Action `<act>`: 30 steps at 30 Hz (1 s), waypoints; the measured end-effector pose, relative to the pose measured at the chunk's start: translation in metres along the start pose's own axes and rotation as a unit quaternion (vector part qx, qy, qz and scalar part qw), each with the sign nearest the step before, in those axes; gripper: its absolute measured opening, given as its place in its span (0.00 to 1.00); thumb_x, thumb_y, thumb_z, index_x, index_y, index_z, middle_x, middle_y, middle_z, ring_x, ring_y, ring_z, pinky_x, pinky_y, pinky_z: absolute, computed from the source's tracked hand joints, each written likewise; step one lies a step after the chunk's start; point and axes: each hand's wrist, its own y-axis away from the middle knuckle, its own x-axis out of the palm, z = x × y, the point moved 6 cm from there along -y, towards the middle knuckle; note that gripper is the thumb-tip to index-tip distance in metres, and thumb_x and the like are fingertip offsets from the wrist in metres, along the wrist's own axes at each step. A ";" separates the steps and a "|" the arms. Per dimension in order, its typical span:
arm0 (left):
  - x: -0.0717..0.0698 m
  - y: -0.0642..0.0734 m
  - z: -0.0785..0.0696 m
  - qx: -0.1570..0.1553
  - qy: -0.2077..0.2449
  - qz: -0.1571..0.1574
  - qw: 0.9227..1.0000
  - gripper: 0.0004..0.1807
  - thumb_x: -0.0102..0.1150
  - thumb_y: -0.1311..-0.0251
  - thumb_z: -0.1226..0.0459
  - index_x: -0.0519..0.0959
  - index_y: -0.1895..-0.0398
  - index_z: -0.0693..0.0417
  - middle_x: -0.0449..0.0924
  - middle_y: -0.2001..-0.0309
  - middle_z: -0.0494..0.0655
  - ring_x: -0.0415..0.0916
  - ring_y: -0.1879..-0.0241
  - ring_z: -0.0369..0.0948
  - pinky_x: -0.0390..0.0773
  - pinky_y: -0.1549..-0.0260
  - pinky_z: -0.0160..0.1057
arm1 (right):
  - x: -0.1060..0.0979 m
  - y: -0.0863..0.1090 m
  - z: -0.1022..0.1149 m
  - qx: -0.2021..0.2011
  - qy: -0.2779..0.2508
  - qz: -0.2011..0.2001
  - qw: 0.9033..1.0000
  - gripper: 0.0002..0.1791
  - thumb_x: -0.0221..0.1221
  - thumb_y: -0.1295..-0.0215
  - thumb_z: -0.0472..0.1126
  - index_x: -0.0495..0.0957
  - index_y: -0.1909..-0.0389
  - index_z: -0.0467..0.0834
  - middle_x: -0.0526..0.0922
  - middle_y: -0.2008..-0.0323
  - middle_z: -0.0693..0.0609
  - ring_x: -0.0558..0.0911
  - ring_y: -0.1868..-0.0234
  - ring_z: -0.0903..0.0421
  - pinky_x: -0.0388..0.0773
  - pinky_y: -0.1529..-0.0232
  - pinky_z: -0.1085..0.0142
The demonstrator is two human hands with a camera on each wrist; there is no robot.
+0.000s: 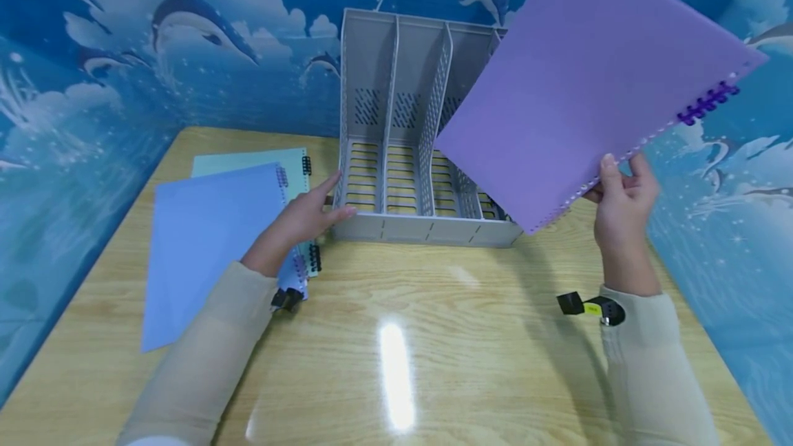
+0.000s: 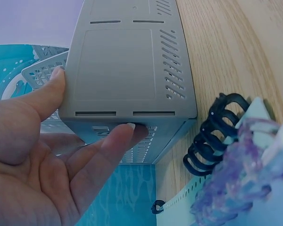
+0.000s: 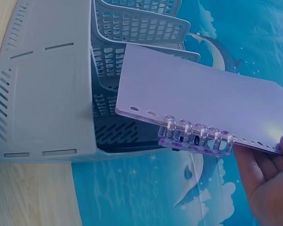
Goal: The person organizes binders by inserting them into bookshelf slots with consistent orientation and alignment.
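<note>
Purple spiral notebook is hanging in the air in the head view, lying up and to the left of the right hand, its long axis running diagonally from lower left to upper right, while the mesh dividers of the grey file rack are running front to back. Its lower short edge is overlapping the rack's right end, skewed to those slots; the right hand is the nearer one, pinching the bound edge between thumb and fingers. The left hand is touching the rack's front left corner, thumb and fingers spread apart, beside a blue notebook that is lying partly over a green notebook on the wooden table. From the left wrist, the thumb is resting on the rack's front edge and the fingers are pressing its side wall, with black binding rings sitting near. From the right wrist, the pinch is showing at the far end of the bound edge, the binding coil lying between hand and rack; the leading corner is pointing at the rack's open side, though whether it is entering a slot I cannot tell.
</note>
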 end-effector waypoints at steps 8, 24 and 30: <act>0.000 0.000 -0.001 -0.004 0.001 0.000 1.000 0.49 0.48 0.36 0.38 0.34 0.22 0.37 0.58 0.29 0.61 0.65 0.36 0.60 0.63 0.38 0.63 | -0.003 0.000 0.007 0.005 0.005 -0.007 1.000 0.18 0.56 0.31 0.37 0.75 0.42 0.35 0.84 0.72 0.41 0.84 0.76 0.52 0.83 0.74 0.67; 0.001 -0.001 0.000 -0.005 0.000 -0.003 1.000 0.49 0.47 0.36 0.38 0.34 0.21 0.39 0.59 0.29 0.63 0.64 0.35 0.59 0.64 0.38 0.62 | 0.027 -0.003 -0.005 -0.007 -0.002 -0.019 1.000 0.14 0.53 0.28 0.36 0.76 0.45 0.36 0.83 0.74 0.41 0.84 0.77 0.52 0.83 0.75 0.66; 0.001 -0.001 0.000 -0.010 -0.010 -0.005 1.000 0.49 0.47 0.35 0.38 0.34 0.22 0.40 0.60 0.30 0.64 0.64 0.35 0.60 0.64 0.38 0.62 | 0.040 -0.004 -0.012 -0.010 0.013 -0.031 0.999 0.12 0.52 0.28 0.36 0.77 0.48 0.37 0.83 0.75 0.42 0.85 0.77 0.53 0.83 0.75 0.66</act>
